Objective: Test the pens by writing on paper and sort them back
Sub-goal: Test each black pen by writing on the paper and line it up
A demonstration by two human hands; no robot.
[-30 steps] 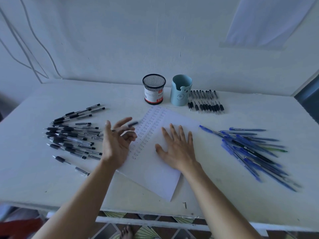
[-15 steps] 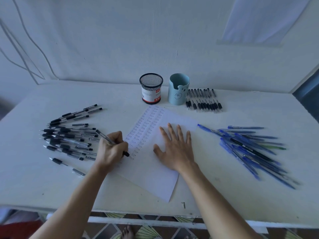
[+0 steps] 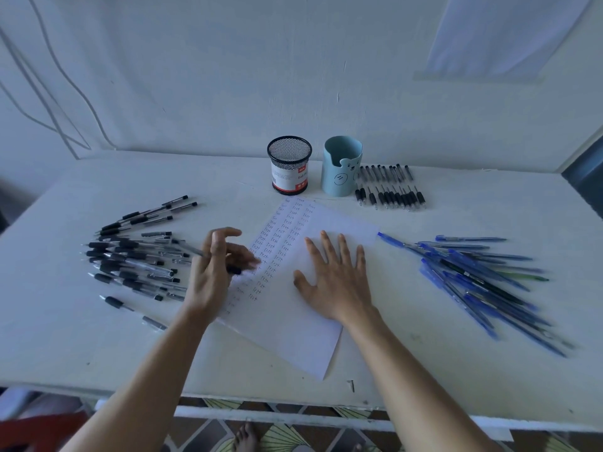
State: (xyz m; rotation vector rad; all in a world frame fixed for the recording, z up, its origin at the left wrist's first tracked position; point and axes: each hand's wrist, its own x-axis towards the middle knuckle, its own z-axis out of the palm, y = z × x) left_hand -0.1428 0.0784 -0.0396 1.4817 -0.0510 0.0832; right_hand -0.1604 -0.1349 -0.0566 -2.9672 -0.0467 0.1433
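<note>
**Pen in the left hand, paper pinned by the right**

At the far left of the surface (image 3: 424,370) lies a loose heap of black pens (image 3: 130,256), within easy reach of the left hand, probably the stock being worked through. Just beside the heap, the left hand (image 3: 212,275) is lifted off the surface over the left edge of the paper (image 3: 293,334). It holds one black pen (image 3: 192,250) across its loosely curled fingers (image 3: 225,230), with the dark grip end poking out toward the sheet. Motion blur hides which fingers actually pinch the barrel.

The paper sits at a slant in the middle, its left part filled with columns of the word "Test", so many pens look already tried. The right hand (image 3: 336,278) lies flat on the blank part with fingers (image 3: 328,246) spread wide, evidently to stop the sheet sliding under the writing strokes.

Behind the paper stand a black mesh cup (image 3: 288,164) and a pale blue holder (image 3: 341,164), both upright, apparently the places for sorted pens. Just right of the holder is a tidy row of black pens (image 3: 388,187), laid side by side. At the far right a fan of blue pens (image 3: 473,275) spreads out, its nearest tip touching the paper's corner.
</note>
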